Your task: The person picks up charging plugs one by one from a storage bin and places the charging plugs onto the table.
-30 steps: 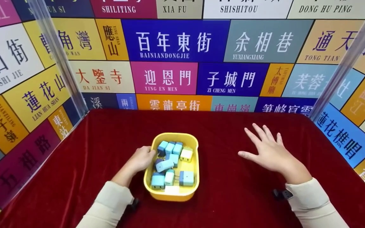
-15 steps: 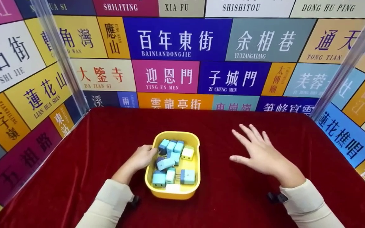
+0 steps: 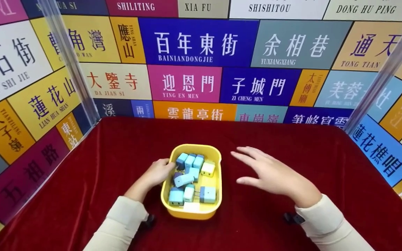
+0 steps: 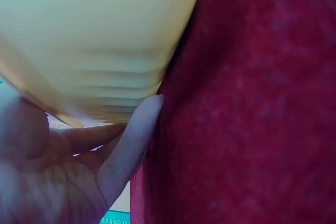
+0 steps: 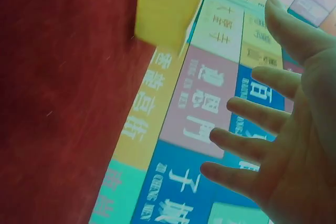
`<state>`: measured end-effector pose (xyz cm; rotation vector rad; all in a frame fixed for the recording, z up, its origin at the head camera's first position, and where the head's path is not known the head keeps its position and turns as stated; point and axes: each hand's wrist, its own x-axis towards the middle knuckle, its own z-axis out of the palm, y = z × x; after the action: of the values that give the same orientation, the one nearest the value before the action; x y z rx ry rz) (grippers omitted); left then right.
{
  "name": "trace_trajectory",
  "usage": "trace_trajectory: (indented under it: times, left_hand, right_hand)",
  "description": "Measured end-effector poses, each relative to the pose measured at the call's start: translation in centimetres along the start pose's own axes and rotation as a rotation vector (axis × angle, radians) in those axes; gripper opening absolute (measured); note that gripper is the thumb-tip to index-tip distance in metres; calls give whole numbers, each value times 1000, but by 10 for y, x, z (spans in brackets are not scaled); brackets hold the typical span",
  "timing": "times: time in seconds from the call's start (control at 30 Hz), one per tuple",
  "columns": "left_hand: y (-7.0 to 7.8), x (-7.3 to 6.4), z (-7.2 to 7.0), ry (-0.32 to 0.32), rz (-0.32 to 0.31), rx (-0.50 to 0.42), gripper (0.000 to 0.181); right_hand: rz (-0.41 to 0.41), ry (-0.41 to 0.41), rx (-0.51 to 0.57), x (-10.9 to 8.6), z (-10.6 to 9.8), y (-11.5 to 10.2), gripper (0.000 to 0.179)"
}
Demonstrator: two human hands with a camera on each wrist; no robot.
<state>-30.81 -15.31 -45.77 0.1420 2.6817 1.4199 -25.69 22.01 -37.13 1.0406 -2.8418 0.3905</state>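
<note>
A yellow plastic tub (image 3: 209, 180) stands on the red cloth, holding several cube-shaped plug chargers (image 3: 184, 179). Most chargers are light blue with dark blue parts; a pale yellow charger (image 3: 208, 168) lies on the right side. My left hand (image 3: 157, 172) grips the tub's left rim, thumb over the edge; in the left wrist view its fingers lie against the tub's outer wall (image 4: 94, 30). To the right of the tub, my right hand (image 3: 274, 174) hovers with fingers stretched out and spread, holding nothing, as the right wrist view also shows.
Dark red velvet cloth (image 3: 257, 223) covers the table. Panels with large printed characters (image 3: 197, 43) stand behind and at both sides. Clear upright strips (image 3: 73, 66) run along the back corners.
My right hand has moved left towards the tub, its palm turning more inward and fingers drawing closer together. The left hand keeps its grip, and the tub stays in place.
</note>
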Motion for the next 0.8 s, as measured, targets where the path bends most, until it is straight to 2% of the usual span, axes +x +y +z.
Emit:
trace_trajectory:
  times: [0.33, 0.43, 0.63, 0.8]
  left_hand:
    - [0, 0, 0, -1, -4, -9, 35]
    - [-2, 0, 1, 0, -10, -11, 34]
    - [-3, 0, 1, 1, -11, -11, 36]
    - [0, 1, 0, -4, -3, -10, 37]
  right_hand:
    - [-43, -45, 4, 26, -2, -44, 76]
    - [-65, -21, -8, 33, 1, -53, 75]
    - [-85, 85, -37, 42, 9, -66, 73]
    - [-112, 81, -46, 45, 19, -70, 71]
